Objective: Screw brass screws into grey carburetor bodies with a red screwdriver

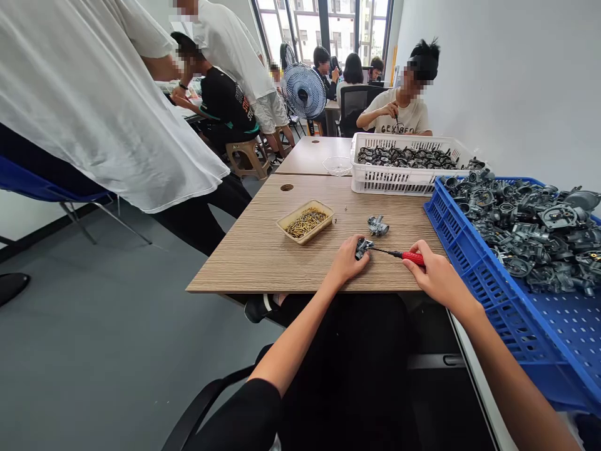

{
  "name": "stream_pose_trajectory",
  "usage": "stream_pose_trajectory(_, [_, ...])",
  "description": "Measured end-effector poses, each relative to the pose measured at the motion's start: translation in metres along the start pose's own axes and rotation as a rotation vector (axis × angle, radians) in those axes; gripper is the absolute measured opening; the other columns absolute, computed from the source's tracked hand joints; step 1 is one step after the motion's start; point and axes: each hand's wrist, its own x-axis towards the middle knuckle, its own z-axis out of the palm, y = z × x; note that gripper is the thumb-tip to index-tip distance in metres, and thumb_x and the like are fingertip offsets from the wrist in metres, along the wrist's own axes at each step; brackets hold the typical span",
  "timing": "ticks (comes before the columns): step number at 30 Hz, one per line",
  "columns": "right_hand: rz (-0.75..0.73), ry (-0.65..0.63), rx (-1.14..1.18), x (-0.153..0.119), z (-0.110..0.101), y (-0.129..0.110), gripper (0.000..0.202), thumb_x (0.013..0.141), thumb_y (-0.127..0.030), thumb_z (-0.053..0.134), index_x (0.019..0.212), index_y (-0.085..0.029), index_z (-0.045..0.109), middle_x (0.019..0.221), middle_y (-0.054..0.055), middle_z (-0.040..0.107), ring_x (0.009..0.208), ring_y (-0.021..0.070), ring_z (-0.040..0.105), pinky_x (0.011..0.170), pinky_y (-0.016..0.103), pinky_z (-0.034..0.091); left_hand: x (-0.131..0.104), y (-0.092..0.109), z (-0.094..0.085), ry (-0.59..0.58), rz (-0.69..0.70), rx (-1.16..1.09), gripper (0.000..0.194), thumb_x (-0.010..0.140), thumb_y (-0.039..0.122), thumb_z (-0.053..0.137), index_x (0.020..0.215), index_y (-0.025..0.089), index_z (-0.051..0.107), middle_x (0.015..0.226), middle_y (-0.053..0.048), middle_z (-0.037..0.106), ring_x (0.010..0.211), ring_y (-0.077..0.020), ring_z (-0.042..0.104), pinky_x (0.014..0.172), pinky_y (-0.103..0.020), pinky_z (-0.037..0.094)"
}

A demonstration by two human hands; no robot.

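My left hand [350, 260] is closed around a small grey metal carburetor [362, 248] on the wood-grain table [263, 263]. My right hand [425, 266] grips the red handle of a screwdriver [413, 257]. Its dark shaft points left, and the tip meets the carburetor's right side; the exact contact is too small to make out. Just beyond my hands lies a second carburetor [378, 225]. To the left of it stands a cream plastic tray [282, 224] holding many small brass-coloured parts.
A blue crate [474, 269] piled with carburetors stands at my right. Behind it, a white basket [399, 183] holds more dark parts. A co-worker [399, 113] sits across the table. Another person [94, 94] stands close on the left. A fan [305, 92] is farther back.
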Motion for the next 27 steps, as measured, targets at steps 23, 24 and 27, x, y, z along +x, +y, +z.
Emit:
stream_pose_trajectory(23, [-0.006,0.026,-0.023,0.002,0.0056,0.0045,0.02,0.099,-0.043,0.049,0.108,-0.025,0.051,0.09,0.006,0.074,0.083,0.0273,0.071,0.068,0.03,0.042,-0.0015,-0.0047,0.0023,0.021,-0.009,0.02,0.037,0.089,0.028,0.059,0.125,0.022,0.052,0.115,-0.008,0.067,0.109,-0.0242,0.063,0.1,-0.04,0.05])
stream_pose_trajectory(24, [-0.005,0.026,-0.024,0.0021,0.0059,0.0048,0.02,0.099,-0.043,0.049,0.108,-0.025,0.051,0.091,0.006,0.074,0.082,0.0272,0.071,0.068,0.03,0.042,-0.0014,-0.0048,0.0023,0.023,-0.007,0.02,0.037,0.089,0.028,0.059,0.125,0.022,0.053,0.115,-0.008,0.066,0.109,-0.0242,0.063,0.1,-0.04,0.05])
stream_pose_trajectory(27, [-0.001,0.024,-0.028,0.0024,0.0066,0.0054,0.02,0.099,-0.043,0.05,0.107,-0.026,0.05,0.09,0.005,0.073,0.08,0.0267,0.07,0.067,0.029,0.04,-0.0009,-0.0047,0.0022,0.028,-0.003,0.022,0.037,0.088,0.028,0.059,0.125,0.021,0.052,0.115,-0.008,0.066,0.109,-0.0244,0.063,0.1,-0.04,0.05])
